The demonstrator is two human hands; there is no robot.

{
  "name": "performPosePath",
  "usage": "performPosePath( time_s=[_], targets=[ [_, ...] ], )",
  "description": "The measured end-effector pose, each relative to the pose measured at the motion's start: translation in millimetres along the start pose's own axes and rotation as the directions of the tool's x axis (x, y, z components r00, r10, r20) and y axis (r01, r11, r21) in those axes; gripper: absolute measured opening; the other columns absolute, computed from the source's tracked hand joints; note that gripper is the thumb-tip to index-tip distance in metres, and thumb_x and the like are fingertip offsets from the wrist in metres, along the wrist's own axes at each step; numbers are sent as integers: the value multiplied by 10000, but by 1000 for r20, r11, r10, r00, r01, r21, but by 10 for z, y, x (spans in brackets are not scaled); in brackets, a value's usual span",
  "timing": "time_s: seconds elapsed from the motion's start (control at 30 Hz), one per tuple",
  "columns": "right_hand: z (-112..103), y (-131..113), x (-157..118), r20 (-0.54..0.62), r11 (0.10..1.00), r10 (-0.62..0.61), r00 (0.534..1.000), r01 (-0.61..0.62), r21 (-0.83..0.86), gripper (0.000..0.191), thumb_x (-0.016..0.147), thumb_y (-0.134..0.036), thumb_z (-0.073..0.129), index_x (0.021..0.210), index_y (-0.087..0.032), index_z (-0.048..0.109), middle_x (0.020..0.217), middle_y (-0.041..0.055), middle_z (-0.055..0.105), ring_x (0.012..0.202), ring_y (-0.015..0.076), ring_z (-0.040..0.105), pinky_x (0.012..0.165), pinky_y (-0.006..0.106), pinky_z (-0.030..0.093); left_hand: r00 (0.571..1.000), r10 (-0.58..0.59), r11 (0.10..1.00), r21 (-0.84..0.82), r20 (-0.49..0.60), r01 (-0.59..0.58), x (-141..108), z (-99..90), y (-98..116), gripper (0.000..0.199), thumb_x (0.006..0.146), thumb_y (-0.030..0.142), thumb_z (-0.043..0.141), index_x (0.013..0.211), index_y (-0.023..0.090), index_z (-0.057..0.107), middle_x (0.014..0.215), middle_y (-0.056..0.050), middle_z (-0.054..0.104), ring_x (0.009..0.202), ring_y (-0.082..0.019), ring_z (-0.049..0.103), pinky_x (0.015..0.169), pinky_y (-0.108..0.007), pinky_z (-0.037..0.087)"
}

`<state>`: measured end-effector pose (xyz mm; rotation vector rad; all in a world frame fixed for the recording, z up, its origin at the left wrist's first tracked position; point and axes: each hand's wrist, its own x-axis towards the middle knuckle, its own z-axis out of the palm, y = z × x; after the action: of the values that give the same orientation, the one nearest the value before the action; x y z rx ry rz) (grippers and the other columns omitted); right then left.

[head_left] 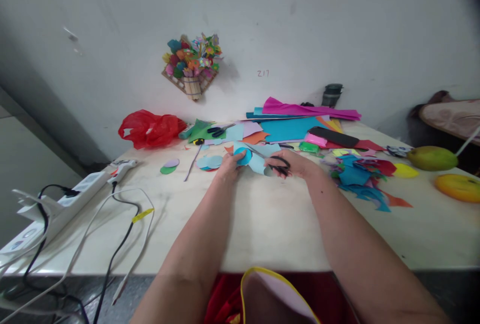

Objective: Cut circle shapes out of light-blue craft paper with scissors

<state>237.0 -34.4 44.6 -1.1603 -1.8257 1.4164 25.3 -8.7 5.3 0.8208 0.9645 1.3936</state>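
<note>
Scissors [281, 168] (right fingers [291, 156]), blue paper [258, 165]

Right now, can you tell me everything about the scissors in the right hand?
The scissors have black looped handles, held in the right hand. Their thin, metal-looking blades point forward and left, against the light blue paper, over the pale table. How far they're open is too small to tell.

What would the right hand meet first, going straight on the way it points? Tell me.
Leading with the scissors, the right hand would likely meet the light blue paper first, the blue disc probably next; depth is unclear.
</note>
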Motion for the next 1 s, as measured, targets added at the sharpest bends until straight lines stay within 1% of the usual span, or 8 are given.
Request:
performPosePath(
  time_s=[0.17, 0.27, 0.33, 0.4, 0.5, 0.6, 0.73, 1.0],
  targets=[
    [-258, -56, -220, 128, 998, -37, 991, 29, 64, 307, 736, -440, 708, 812, -146, 659, 455, -7, 574, 361, 109, 446, 361, 236, 291, 999, -11, 999, 52, 34, 9, -9, -49, 13, 312, 584, 260, 903, 649, 183, 607, 604, -9, 640, 538, -124, 585, 521, -246, 415],
    [-289, -61, -242, 69, 992, -76, 995, 69, 109, 309, 703, -422, 734, 819, -147, 655, 480, 0, 588, 377, 116, 456, 377, 254, 299, 995, -27, 997, 76, 92, 20, -35, -56, 27, 330, 582, 298, 917, 666, 189, 618, 626, -28, 665, 562, -143, 621, 545, -257, 461],
    [-247, -48, -189, -14, 980, -133, 991, 134, 149, 312, 681, -396, 764, 841, -154, 650, 546, 14, 635, 411, 121, 499, 397, 255, 317, 987, -43, 996, 88, 153, 30, -51, -57, 38, 332, 570, 315, 925, 691, 183, 645, 640, -47, 685, 608, -173, 659, 595, -276, 505],
    [-175, -30, -101, -112, 956, -188, 976, 208, 206, 314, 684, -358, 784, 897, -164, 657, 625, 21, 676, 479, 129, 560, 457, 254, 387, 976, -56, 994, 106, 209, 34, -59, -61, 46, 341, 549, 320, 932, 699, 166, 667, 641, -61, 692, 626, -191, 674, 638, -296, 527],
    [-54, -6, 33, -205, 941, -176, 963, 225, 251, 316, 668, -319, 828, 896, -192, 651, 643, 16, 692, 525, 139, 599, 504, 254, 429, 964, -63, 990, 138, 259, 27, -50, -73, 44, 346, 517, 309, 941, 670, 139, 682, 640, -78, 696, 587, -182, 653, 628, -297, 518],
    [57, 2, 123, -248, 933, -156, 956, 225, 281, 388, 605, -304, 874, 894, -188, 643, 627, 2, 691, 538, 139, 618, 549, 257, 473, 959, -59, 989, 145, 279, 19, -32, -84, 27, 330, 501, 280, 944, 636, 128, 684, 635, -84, 695, 555, -165, 627, 589, -284, 494],
    [175, -13, 173, -309, 942, -101, 946, 191, 276, 409, 547, -221, 891, 838, -184, 606, 587, -26, 655, 509, 117, 595, 544, 240, 471, 949, -61, 989, 144, 311, 16, -29, -88, 11, 306, 510, 248, 942, 632, 139, 683, 616, -74, 687, 545, -168, 621, 585, -290, 491],
    [265, -53, 179, -315, 954, -27, 949, 118, 275, 366, 533, -175, 870, 785, -179, 605, 525, -31, 632, 451, 99, 533, 488, 221, 428, 946, -82, 974, 226, 315, 9, -44, -81, 15, 281, 545, 254, 927, 648, 127, 699, 634, -73, 690, 569, -161, 628, 611, -286, 499]
  ],
)
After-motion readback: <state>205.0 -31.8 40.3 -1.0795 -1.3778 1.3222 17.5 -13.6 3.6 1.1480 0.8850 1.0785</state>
